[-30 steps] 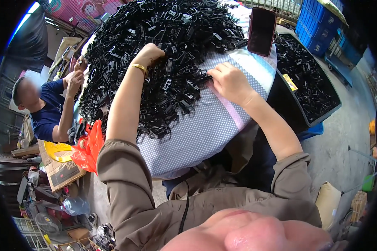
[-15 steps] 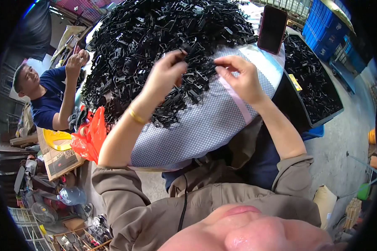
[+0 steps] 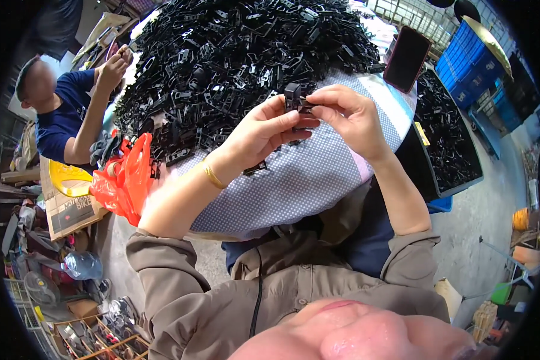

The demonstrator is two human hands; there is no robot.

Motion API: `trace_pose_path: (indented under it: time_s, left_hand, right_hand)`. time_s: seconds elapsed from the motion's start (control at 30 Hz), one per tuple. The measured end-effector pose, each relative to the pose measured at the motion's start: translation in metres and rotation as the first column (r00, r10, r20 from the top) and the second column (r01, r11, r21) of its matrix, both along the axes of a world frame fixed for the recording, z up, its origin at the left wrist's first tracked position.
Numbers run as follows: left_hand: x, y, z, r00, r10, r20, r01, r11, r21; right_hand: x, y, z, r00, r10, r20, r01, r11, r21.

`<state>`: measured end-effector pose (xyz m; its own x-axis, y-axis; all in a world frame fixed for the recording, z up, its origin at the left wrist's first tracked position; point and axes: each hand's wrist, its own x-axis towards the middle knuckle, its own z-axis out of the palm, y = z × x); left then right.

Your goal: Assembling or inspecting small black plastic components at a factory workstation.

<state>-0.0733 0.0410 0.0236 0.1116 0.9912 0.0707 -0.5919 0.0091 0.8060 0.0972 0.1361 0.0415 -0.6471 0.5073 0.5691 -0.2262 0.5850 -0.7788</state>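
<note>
My left hand (image 3: 264, 129) and my right hand (image 3: 349, 114) meet above the table, both pinching one small black plastic part (image 3: 295, 96) between their fingertips. A gold bangle (image 3: 212, 175) circles my left wrist. Just beyond the hands lies a big heap of the same black plastic parts (image 3: 234, 54), spread over a table covered in blue-and-white checked cloth (image 3: 306, 186).
A dark phone (image 3: 407, 58) stands at the table's far right edge. A black tray of parts (image 3: 447, 138) sits right of the table, blue crates (image 3: 468, 66) behind it. An orange plastic bag (image 3: 126, 177) hangs at the left. Another person in a blue shirt (image 3: 60, 120) works at the far left.
Both hands have lifted off the heap and come together toward me, now holding one black part between them. The view has tilted, so the other person appears higher.
</note>
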Motion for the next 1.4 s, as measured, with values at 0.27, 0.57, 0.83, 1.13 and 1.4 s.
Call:
trace_pose_path:
  time_s: [0.27, 0.57, 0.83, 1.13, 1.4]
  left_hand:
    - [0.003, -0.001, 0.004, 0.707, 0.257, -0.659, -0.202, 0.966, 0.16]
    - [0.024, -0.007, 0.016, 0.798, 0.33, -0.504, -0.341, 0.937, 0.073]
    - [0.018, -0.007, 0.004, 0.966, 0.193, -0.174, -0.213, 0.971, -0.108]
    - [0.019, -0.006, -0.003, 0.987, 0.139, -0.077, -0.153, 0.963, -0.222]
    - [0.015, -0.007, -0.002, 0.999, 0.038, 0.002, -0.037, 0.983, -0.178]
  right_hand:
    - [0.007, -0.015, -0.003, 0.989, -0.144, -0.036, 0.147, 0.918, 0.369]
    - [0.014, -0.02, -0.002, 0.97, -0.217, -0.109, 0.243, 0.835, 0.494]
    - [0.01, -0.017, -0.008, 0.955, -0.294, -0.046, 0.255, 0.732, 0.631]
    - [0.01, -0.021, -0.011, 0.962, -0.273, 0.015, 0.177, 0.663, 0.728]
    - [0.008, -0.021, -0.013, 0.966, -0.245, -0.082, 0.223, 0.633, 0.741]
